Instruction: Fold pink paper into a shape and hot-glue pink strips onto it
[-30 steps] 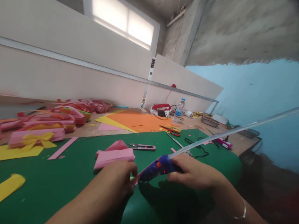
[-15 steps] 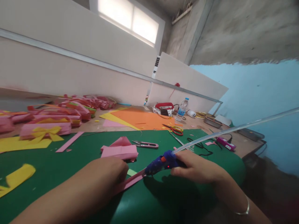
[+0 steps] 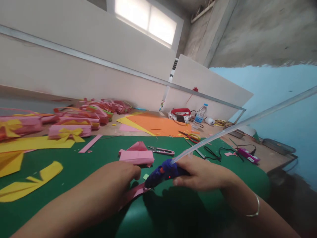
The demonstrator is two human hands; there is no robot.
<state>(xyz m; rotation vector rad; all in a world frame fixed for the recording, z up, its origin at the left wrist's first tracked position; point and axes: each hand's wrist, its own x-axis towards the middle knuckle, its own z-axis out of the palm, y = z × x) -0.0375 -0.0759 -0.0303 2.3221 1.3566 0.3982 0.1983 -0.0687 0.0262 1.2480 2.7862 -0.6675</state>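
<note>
My right hand (image 3: 198, 172) is wrapped round a blue glue gun (image 3: 160, 173) with a long clear glue stick (image 3: 223, 132) coming out of its back. The gun's nozzle touches a narrow pink strip (image 3: 136, 192). My left hand (image 3: 119, 180) is closed on that strip, its fingertips partly hidden. Just beyond my left hand sits a folded pink paper piece (image 3: 137, 157). Small pink-handled snips (image 3: 162, 151) lie to its right, and a pale green scrap (image 3: 146, 177) is beside the nozzle.
Pink paper bags (image 3: 70, 130) with yellow bows are piled at the left. Yellow cut paper (image 3: 32, 183) lies nearer. Orange sheets (image 3: 158, 124), scissors (image 3: 193, 137), a water bottle (image 3: 200, 115) and a purple power strip (image 3: 248, 154) stand or lie farther back and right.
The view has turned slightly left. The glue gun's nozzle has moved along the pink strip toward my left hand, and less of the strip shows between them.
</note>
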